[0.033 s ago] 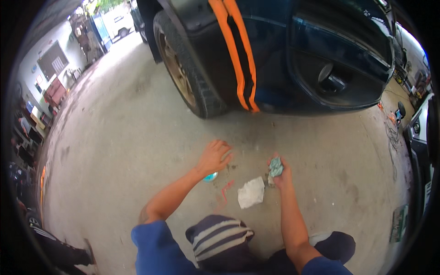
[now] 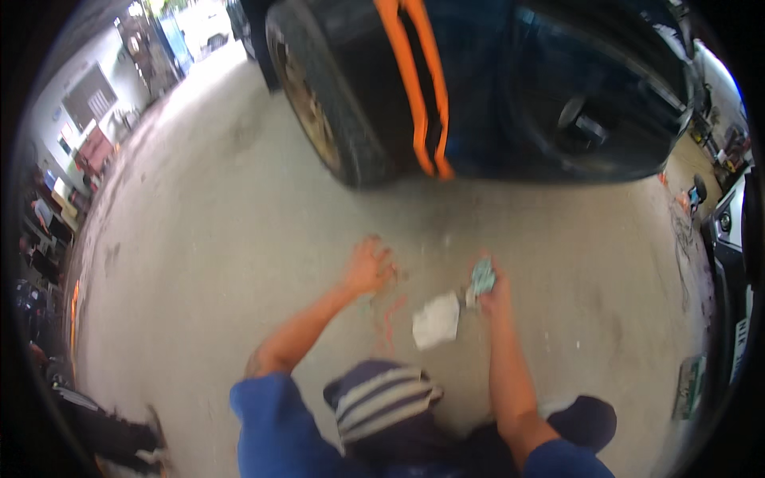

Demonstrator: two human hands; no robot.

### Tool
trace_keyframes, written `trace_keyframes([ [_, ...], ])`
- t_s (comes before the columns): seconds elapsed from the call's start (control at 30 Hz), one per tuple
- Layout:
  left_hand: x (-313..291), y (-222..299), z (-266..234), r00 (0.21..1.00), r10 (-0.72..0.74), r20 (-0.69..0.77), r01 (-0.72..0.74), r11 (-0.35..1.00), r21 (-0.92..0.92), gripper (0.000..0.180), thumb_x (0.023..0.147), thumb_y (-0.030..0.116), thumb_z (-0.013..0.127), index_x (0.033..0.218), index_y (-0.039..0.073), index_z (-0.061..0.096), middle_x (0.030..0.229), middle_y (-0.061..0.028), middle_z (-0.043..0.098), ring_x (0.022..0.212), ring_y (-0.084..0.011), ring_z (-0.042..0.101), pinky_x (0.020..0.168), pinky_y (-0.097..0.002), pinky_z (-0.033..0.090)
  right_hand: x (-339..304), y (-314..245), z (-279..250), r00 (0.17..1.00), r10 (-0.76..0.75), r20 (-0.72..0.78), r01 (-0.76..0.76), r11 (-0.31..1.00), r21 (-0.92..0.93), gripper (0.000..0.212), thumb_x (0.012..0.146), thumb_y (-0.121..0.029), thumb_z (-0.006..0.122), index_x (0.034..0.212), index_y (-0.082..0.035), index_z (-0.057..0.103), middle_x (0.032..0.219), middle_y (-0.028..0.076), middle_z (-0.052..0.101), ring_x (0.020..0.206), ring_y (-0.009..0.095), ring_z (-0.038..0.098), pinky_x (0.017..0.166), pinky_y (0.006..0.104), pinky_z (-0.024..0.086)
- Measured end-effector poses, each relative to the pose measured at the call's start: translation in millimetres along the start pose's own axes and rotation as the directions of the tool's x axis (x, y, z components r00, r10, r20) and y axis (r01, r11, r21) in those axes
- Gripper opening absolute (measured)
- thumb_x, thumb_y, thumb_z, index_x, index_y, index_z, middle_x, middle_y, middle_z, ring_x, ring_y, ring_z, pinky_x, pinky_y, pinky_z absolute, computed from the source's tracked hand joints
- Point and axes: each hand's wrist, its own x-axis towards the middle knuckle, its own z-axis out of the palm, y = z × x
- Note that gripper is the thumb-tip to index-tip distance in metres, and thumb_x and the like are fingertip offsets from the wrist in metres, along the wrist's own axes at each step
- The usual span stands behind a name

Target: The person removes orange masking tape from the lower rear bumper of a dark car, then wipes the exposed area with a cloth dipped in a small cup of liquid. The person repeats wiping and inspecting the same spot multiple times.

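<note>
My left hand (image 2: 371,267) is held over the concrete floor, fingers spread and slightly blurred, with nothing seen in it. My right hand (image 2: 494,291) is closed round a crumpled pale green cloth (image 2: 483,276). A small beige piece (image 2: 471,298) shows beside that hand; whether it touches cannot be made out. On the floor between my forearms lies a folded whitish cloth or paper (image 2: 436,322). To its left runs a thin red streak or strip (image 2: 390,319), too blurred to name.
Ahead stands a dark vehicle with orange tape strips (image 2: 410,80) down its side and a thick tyre (image 2: 343,135). Another vehicle (image 2: 727,231) is at the right edge, near a flat green-edged plate (image 2: 690,387). A dark object (image 2: 103,426) lies lower left.
The vehicle and tape sit slightly higher in the picture. A round turquoise thing under my left wrist no longer shows clearly. My left fingers look more spread; my right hand keeps the cloth.
</note>
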Motion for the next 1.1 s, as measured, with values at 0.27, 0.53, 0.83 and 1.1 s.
trace_keyframes([
  [0.27,-75,-87,177,0.967,-0.195,-0.162,0.236,0.926,0.293,0.062,0.096,0.048,0.066,0.14,0.005,0.064,0.171,-0.0293,0.019,0.16,-0.0467,0.013,0.126,-0.0652,0.015,-14,-40,-35,0.998,-0.053,0.043,0.059,0.987,-0.15,0.047,0.11,-0.035,0.05,0.148,-0.007,0.053,0.117,0.012,0.071,0.097,0.023,0.069,0.075,0.0342,0.053],
  [0.53,-77,-73,172,0.964,-0.189,-0.187,0.216,0.967,0.134,0.042,0.094,0.035,0.07,0.127,0.011,0.074,0.167,-0.0255,0.031,0.157,-0.0449,0.021,0.126,-0.0634,0.018,-3,-33,-49,0.997,-0.045,-0.062,0.042,0.997,-0.059,0.044,0.11,-0.036,0.049,0.146,-0.013,0.055,0.115,0.012,0.07,0.094,0.024,0.068,0.073,0.0355,0.053],
  [0.83,50,0,-110,0.503,0.156,-0.85,-0.26,0.965,0.023,0.06,0.089,0.032,0.075,0.144,0.01,0.064,0.159,-0.0217,0.045,0.15,-0.0429,0.036,0.123,-0.0519,0.029,9,-26,-54,0.998,-0.027,-0.06,0.025,0.999,-0.033,0.043,0.109,-0.037,0.05,0.143,-0.011,0.056,0.113,0.012,0.07,0.093,0.026,0.068,0.071,0.0351,0.053],
  [1.1,122,56,-326,0.196,0.644,-0.739,-0.343,0.751,0.564,0.061,0.09,0.038,0.073,0.147,0.02,0.063,0.169,-0.0176,0.03,0.153,-0.0431,0.03,0.125,-0.0519,0.027,16,-22,-53,0.999,-0.04,-0.035,0.04,0.999,0.014,0.042,0.109,-0.034,0.05,0.142,-0.01,0.056,0.11,0.012,0.07,0.092,0.027,0.069,0.07,0.0353,0.052],
])
